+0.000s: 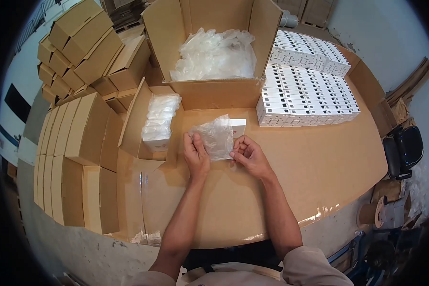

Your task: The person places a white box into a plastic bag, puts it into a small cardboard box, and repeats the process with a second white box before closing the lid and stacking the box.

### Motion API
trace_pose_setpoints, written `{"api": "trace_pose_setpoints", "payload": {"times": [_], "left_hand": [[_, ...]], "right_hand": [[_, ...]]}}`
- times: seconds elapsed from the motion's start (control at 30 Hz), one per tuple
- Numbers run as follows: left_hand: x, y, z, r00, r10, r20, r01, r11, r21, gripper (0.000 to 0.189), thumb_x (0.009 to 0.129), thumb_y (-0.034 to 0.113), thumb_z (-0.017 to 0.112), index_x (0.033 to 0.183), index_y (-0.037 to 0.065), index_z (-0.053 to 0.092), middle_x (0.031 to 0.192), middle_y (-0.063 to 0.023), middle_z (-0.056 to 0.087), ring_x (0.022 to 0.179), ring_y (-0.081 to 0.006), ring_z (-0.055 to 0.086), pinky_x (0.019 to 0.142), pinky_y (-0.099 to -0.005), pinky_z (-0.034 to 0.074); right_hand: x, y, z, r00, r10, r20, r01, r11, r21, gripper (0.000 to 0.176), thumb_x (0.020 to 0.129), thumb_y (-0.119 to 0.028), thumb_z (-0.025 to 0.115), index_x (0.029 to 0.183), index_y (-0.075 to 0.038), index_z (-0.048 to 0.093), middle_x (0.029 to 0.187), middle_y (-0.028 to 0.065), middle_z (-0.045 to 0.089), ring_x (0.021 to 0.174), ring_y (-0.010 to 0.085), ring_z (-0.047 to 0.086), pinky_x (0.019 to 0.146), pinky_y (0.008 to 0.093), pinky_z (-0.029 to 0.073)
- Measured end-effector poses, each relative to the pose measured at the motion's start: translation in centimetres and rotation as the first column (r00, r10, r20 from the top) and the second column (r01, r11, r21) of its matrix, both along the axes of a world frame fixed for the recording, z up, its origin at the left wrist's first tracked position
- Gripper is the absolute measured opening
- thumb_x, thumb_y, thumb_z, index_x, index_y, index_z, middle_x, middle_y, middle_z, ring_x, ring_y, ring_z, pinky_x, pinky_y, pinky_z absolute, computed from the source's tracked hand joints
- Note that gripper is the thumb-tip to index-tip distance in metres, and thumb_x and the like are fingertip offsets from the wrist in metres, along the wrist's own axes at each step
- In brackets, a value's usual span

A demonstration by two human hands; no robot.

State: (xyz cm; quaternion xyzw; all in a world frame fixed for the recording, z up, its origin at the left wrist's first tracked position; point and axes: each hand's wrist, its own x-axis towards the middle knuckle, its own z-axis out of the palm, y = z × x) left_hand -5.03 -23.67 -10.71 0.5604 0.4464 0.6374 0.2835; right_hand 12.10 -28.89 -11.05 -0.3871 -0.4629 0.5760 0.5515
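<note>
A clear plastic bag (213, 138) is stretched between my two hands above the cardboard-covered table. My left hand (196, 151) is closed on its left side, thumb over the film. The fingers of my right hand (249, 156) pinch its lower right edge. Just behind the bag lies a small white box (238, 127), partly hidden by the film. To the left, an open carton (131, 128) holds a row of white boxes wrapped in clear bags (160, 119).
A large open carton (214, 93) full of loose clear bags (217, 52) stands at the back. Stacked white boxes (307, 93) fill the back right. Brown cartons (76, 128) are piled on the left. A black chair (405, 148) stands beyond the table's right edge.
</note>
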Motion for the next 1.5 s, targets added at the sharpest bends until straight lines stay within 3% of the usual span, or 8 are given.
{"api": "trace_pose_setpoints", "payload": {"times": [0.47, 0.77, 0.87, 0.97, 1.0, 1.1, 1.27, 1.5], "left_hand": [[-0.8, 1.2, -1.6, 0.998, -0.009, 0.059, 0.009, 1.000, -0.012, 0.034, 0.110, 0.026, 0.054, 0.085, 0.004, 0.045, 0.072, 0.0023, 0.037, 0.066, -0.0071, 0.034, 0.056, -0.0272, 0.032], [-0.2, 0.2, -2.2, 0.959, -0.275, 0.063, 0.278, 0.959, -0.051, 0.027, 0.104, 0.025, 0.067, 0.091, 0.003, 0.056, 0.076, 0.0034, 0.053, 0.067, -0.0046, 0.044, 0.058, -0.0234, 0.037], [0.4, -0.3, -1.3, 0.907, -0.405, 0.116, 0.416, 0.905, -0.094, 0.022, 0.099, 0.019, 0.074, 0.098, 0.002, 0.061, 0.084, 0.0016, 0.063, 0.072, -0.0043, 0.053, 0.062, -0.0228, 0.044], [0.8, -0.7, -0.2, 0.813, -0.560, 0.158, 0.579, 0.807, -0.115, 0.024, 0.096, 0.012, 0.075, 0.113, 0.001, 0.063, 0.096, 0.0000, 0.067, 0.083, -0.0057, 0.061, 0.071, -0.0232, 0.052], [0.9, -0.9, 0.1, 0.772, -0.614, 0.167, 0.634, 0.764, -0.120, 0.028, 0.095, 0.010, 0.075, 0.119, 0.001, 0.063, 0.101, -0.0003, 0.067, 0.088, -0.0064, 0.063, 0.075, -0.0233, 0.054], [0.4, -1.2, 0.8, 0.710, -0.649, 0.273, 0.701, 0.622, -0.349, 0.033, 0.094, 0.006, 0.074, 0.123, 0.000, 0.062, 0.103, -0.0018, 0.067, 0.083, -0.0076, 0.064, 0.066, -0.0255, 0.056], [0.1, -0.7, 0.0, 0.625, -0.707, 0.330, 0.777, 0.527, -0.344, 0.025, 0.094, 0.001, 0.070, 0.117, -0.001, 0.061, 0.104, -0.0049, 0.065, 0.074, -0.0083, 0.062, 0.057, -0.0247, 0.053], [-0.1, -0.3, -0.1, 0.626, -0.663, 0.411, 0.780, 0.513, -0.359, 0.021, 0.091, -0.009, 0.061, 0.110, -0.002, 0.058, 0.100, -0.0049, 0.063, 0.066, -0.0057, 0.057, 0.054, -0.0226, 0.046]], "right_hand": [[3.5, -1.4, 1.1, 0.979, 0.110, 0.171, -0.095, 0.991, -0.094, 0.033, 0.093, 0.002, 0.075, 0.117, -0.007, 0.054, 0.078, -0.0019, 0.064, 0.074, 0.0067, 0.059, 0.070, 0.0247, 0.044], [-0.5, -0.9, 2.1, 0.970, -0.225, 0.096, 0.222, 0.974, 0.035, 0.017, 0.105, -0.016, 0.064, 0.115, -0.003, 0.061, 0.088, -0.0021, 0.064, 0.081, 0.0079, 0.058, 0.077, 0.0262, 0.049], [-0.4, -0.7, 0.4, 0.900, -0.384, 0.207, 0.377, 0.923, 0.077, 0.026, 0.110, -0.025, 0.056, 0.106, -0.002, 0.066, 0.088, -0.0030, 0.062, 0.080, 0.0070, 0.055, 0.074, 0.0258, 0.050], [-1.2, -0.6, 1.0, 0.870, -0.488, 0.075, 0.486, 0.873, 0.050, 0.033, 0.112, -0.029, 0.051, 0.099, -0.002, 0.066, 0.084, -0.0018, 0.061, 0.076, 0.0056, 0.052, 0.068, 0.0247, 0.047], [-1.1, -0.6, 0.9, 0.836, -0.528, 0.149, 0.520, 0.849, 0.092, 0.034, 0.112, -0.029, 0.050, 0.099, -0.002, 0.066, 0.081, -0.0017, 0.060, 0.074, 0.0053, 0.051, 0.066, 0.0249, 0.046], [-0.8, -0.4, 0.5, 0.714, -0.635, 0.295, 0.604, 0.772, 0.199, 0.035, 0.113, -0.028, 0.048, 0.097, -0.001, 0.064, 0.075, -0.0014, 0.057, 0.069, 0.0053, 0.048, 0.061, 0.0262, 0.042], [-0.8, 0.6, -0.4, 0.540, -0.806, 0.242, 0.732, 0.592, 0.337, 0.036, 0.113, -0.027, 0.045, 0.095, 0.001, 0.060, 0.067, 0.0001, 0.051, 0.063, 0.0084, 0.045, 0.056, 0.0301, 0.040], [0.3, 0.7, -0.5, 0.445, -0.842, 0.305, 0.782, 0.531, 0.326, 0.037, 0.113, -0.026, 0.044, 0.092, 0.002, 0.057, 0.067, 0.0023, 0.049, 0.064, 0.0093, 0.042, 0.057, 0.0305, 0.038]]}}
